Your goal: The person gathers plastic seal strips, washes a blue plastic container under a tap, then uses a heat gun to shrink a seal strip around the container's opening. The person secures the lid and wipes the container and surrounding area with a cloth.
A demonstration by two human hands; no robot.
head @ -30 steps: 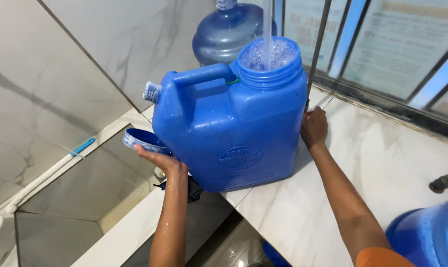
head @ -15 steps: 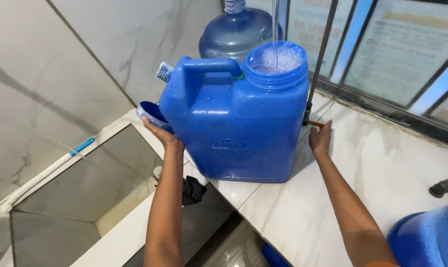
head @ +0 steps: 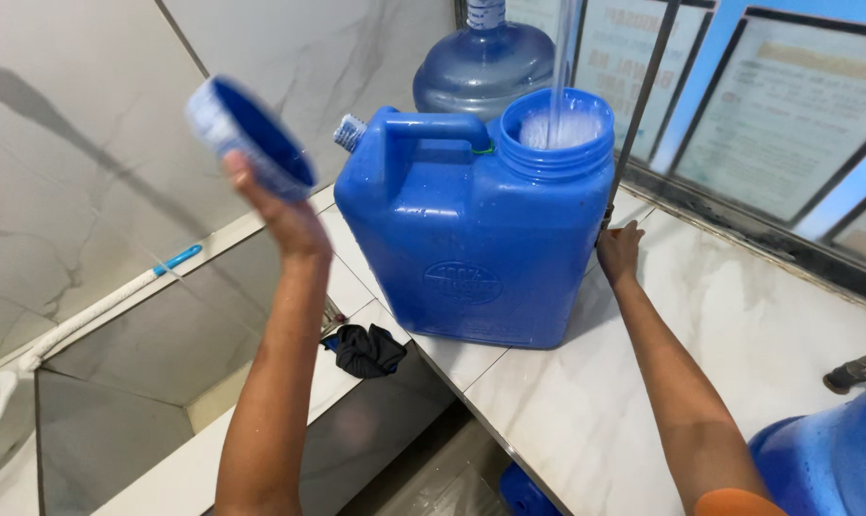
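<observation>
both arms reach out: left hand [head: 285, 215] raised, grip grasping blue lid [head: 251, 137]; right hand [head: 619, 253] released beside jug [head: 471, 239]

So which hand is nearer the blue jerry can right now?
Right. The right hand rests against the blue jerry can at its side; the left hand is raised clear of it, holding the blue lid.

A blue jug [head: 476, 239] stood on the marble counter [head: 720, 354] at centre, water [head: 565, 67] streaming into its wide mouth at 1 o'clock. The left hand [head: 280, 215] held a blue lid [head: 251, 134] raised at 10 o'clock. The right hand [head: 619, 253] rested against the jug's side at 3 o'clock. A dark cloth [head: 366, 349] lay at 7 o'clock, a clear bottle [head: 486, 57] at 12.
</observation>
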